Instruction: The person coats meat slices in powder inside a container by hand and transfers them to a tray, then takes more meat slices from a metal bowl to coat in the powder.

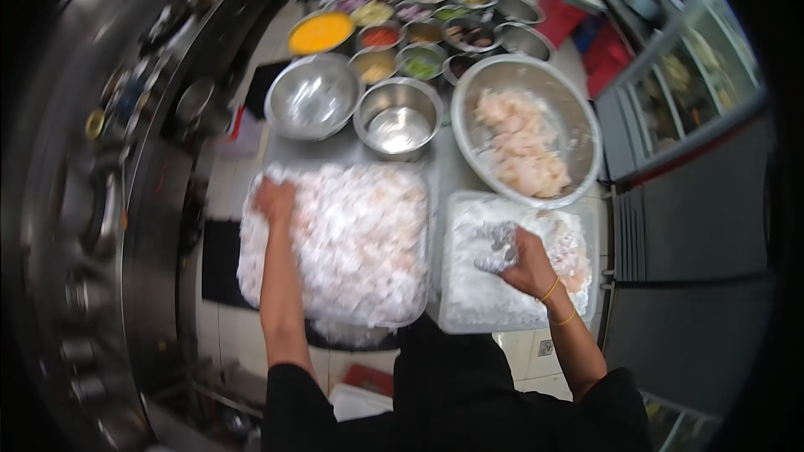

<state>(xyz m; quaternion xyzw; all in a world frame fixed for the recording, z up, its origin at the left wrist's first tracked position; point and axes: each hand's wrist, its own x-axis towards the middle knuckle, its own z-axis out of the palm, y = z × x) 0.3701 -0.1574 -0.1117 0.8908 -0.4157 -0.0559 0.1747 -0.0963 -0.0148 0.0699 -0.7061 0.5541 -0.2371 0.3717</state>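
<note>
White powder thickly covers the coated pieces (360,234) that fill the large tray (430,243), which takes up the near left part of the metal table (335,152), close to its front edge. That batch looks like the bulk of the work, and it seems largely done, though a few pinkish patches show through.

The left hand (276,197) reaches into the tray's far left corner, fingers bent down among the pieces; whether it grips any is hidden. The right hand (529,264) is over the smaller tray (502,327) at the table's near right corner. Its fingers are bent and caked with powder; whether they pinch anything cannot be told.

In that smaller tray, loose powder (477,297) lies over the left and middle, with some partly dusted pieces (576,264) along the right side, apparently midway through coating. Beyond it, by the table's right edge, the big bowl (579,142) holds a modest heap of plain pieces (521,146) showing no white coat, so this portion appears to be left to do.
</note>
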